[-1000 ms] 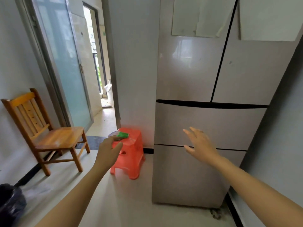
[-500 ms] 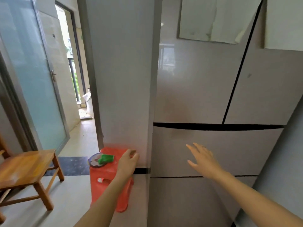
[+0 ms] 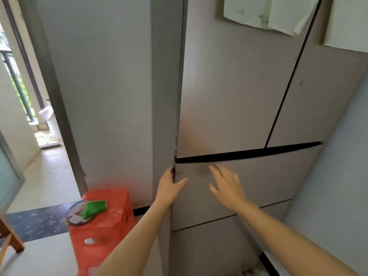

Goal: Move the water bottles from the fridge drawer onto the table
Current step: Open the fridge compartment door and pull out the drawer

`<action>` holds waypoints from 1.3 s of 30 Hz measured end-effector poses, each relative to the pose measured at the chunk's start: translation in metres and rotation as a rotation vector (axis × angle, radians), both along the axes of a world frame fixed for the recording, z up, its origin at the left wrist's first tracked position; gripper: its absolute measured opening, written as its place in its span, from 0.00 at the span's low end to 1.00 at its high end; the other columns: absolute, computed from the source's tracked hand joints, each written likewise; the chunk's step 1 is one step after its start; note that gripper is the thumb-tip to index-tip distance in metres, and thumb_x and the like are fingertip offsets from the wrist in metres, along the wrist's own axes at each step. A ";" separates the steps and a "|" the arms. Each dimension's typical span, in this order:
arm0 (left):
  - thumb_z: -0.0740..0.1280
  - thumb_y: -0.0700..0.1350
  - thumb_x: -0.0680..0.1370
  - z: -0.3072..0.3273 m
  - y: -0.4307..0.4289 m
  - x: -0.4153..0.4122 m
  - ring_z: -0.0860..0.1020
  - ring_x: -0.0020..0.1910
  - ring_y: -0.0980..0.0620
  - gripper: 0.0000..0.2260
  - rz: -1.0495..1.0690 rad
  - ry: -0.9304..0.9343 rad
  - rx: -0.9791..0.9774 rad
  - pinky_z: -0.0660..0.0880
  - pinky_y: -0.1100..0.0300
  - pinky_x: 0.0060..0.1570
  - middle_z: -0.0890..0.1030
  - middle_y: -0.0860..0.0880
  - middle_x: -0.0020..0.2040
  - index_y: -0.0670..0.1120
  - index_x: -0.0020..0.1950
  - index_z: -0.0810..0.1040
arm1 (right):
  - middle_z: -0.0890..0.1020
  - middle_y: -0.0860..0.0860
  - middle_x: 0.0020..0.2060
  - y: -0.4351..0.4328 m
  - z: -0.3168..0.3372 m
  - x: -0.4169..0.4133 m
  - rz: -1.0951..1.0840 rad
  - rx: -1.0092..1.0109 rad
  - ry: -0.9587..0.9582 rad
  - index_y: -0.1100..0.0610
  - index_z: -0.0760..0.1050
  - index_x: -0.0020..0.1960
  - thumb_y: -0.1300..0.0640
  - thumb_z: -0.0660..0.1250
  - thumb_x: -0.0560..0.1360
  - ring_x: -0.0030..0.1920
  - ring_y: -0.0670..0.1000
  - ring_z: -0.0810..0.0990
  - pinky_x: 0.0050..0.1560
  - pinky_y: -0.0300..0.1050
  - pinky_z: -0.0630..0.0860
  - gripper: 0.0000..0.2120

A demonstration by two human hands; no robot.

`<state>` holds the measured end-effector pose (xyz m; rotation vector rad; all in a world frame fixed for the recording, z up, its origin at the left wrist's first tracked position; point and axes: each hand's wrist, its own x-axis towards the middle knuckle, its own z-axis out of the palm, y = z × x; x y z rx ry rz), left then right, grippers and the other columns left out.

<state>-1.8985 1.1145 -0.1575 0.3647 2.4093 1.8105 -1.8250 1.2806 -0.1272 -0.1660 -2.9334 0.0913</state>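
Observation:
A tall grey fridge (image 3: 229,96) fills the view, with its upper drawer (image 3: 268,176) closed below a dark gap. My left hand (image 3: 169,185) grips the drawer's left edge, fingers wrapped round the corner and thumb on the front. My right hand (image 3: 227,183) hovers flat and spread just in front of the drawer face. No water bottles and no table are in view. A lower drawer (image 3: 209,246) is also closed.
A red plastic stool (image 3: 103,232) stands left of the fridge, carrying a round lid and a green cloth (image 3: 95,207). A wooden chair leg (image 3: 10,238) shows at the far left. A doorway (image 3: 25,116) opens at the back left. A grey wall (image 3: 338,176) is at the right.
I have stepped closer to the fridge. My left hand rose from beside the stool to the drawer's left edge and took hold. My right hand moved nearer the drawer front.

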 end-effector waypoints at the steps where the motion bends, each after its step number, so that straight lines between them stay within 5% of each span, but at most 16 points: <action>1: 0.69 0.44 0.74 -0.004 0.002 -0.001 0.69 0.66 0.51 0.27 0.002 -0.023 0.017 0.65 0.62 0.62 0.71 0.50 0.66 0.43 0.70 0.64 | 0.50 0.53 0.76 -0.002 0.000 -0.002 -0.002 0.013 -0.003 0.53 0.47 0.76 0.49 0.54 0.80 0.76 0.52 0.48 0.72 0.47 0.50 0.29; 3: 0.69 0.45 0.74 -0.005 0.006 -0.011 0.69 0.67 0.48 0.29 0.006 -0.041 0.024 0.66 0.54 0.67 0.70 0.46 0.69 0.43 0.72 0.62 | 0.48 0.53 0.76 -0.004 0.004 -0.015 0.001 0.044 0.003 0.54 0.45 0.76 0.50 0.54 0.79 0.76 0.52 0.45 0.73 0.47 0.48 0.29; 9: 0.68 0.39 0.74 -0.014 0.008 -0.012 0.71 0.64 0.50 0.27 0.012 -0.034 0.042 0.67 0.58 0.63 0.73 0.47 0.66 0.42 0.71 0.63 | 0.53 0.52 0.76 -0.015 0.001 -0.030 -0.006 -0.089 0.006 0.54 0.48 0.76 0.51 0.56 0.78 0.76 0.51 0.48 0.72 0.49 0.49 0.30; 14: 0.66 0.41 0.75 -0.022 0.011 -0.012 0.69 0.67 0.48 0.25 0.052 -0.041 0.086 0.65 0.48 0.68 0.72 0.47 0.67 0.44 0.71 0.63 | 0.55 0.51 0.75 -0.021 -0.001 -0.032 -0.053 -0.153 0.032 0.54 0.51 0.75 0.52 0.57 0.77 0.75 0.51 0.49 0.71 0.50 0.51 0.29; 18: 0.64 0.38 0.76 -0.017 0.006 -0.013 0.73 0.63 0.48 0.22 0.052 -0.058 0.082 0.69 0.54 0.64 0.74 0.47 0.64 0.43 0.70 0.65 | 0.54 0.50 0.75 -0.015 -0.002 -0.030 -0.031 -0.143 0.021 0.53 0.50 0.75 0.54 0.58 0.77 0.75 0.50 0.48 0.72 0.50 0.50 0.30; 23: 0.66 0.36 0.74 -0.020 0.006 0.003 0.74 0.47 0.56 0.14 0.090 0.049 0.041 0.68 0.75 0.41 0.77 0.50 0.52 0.44 0.59 0.70 | 0.54 0.50 0.75 -0.019 -0.009 -0.015 -0.020 -0.215 0.108 0.53 0.51 0.75 0.58 0.59 0.76 0.76 0.50 0.46 0.72 0.48 0.51 0.31; 30: 0.70 0.42 0.73 -0.034 0.011 0.049 0.76 0.52 0.54 0.16 0.074 0.110 0.011 0.69 0.61 0.50 0.76 0.50 0.53 0.48 0.56 0.68 | 0.52 0.48 0.75 -0.004 -0.017 0.027 0.058 -0.293 0.164 0.52 0.51 0.75 0.68 0.58 0.72 0.76 0.48 0.43 0.72 0.44 0.49 0.35; 39: 0.71 0.43 0.72 -0.035 0.032 0.153 0.76 0.49 0.54 0.16 0.116 0.119 0.010 0.70 0.68 0.44 0.76 0.51 0.50 0.49 0.53 0.67 | 0.55 0.48 0.75 0.020 -0.015 0.112 0.108 -0.453 0.171 0.52 0.57 0.74 0.73 0.56 0.72 0.75 0.46 0.45 0.73 0.43 0.48 0.34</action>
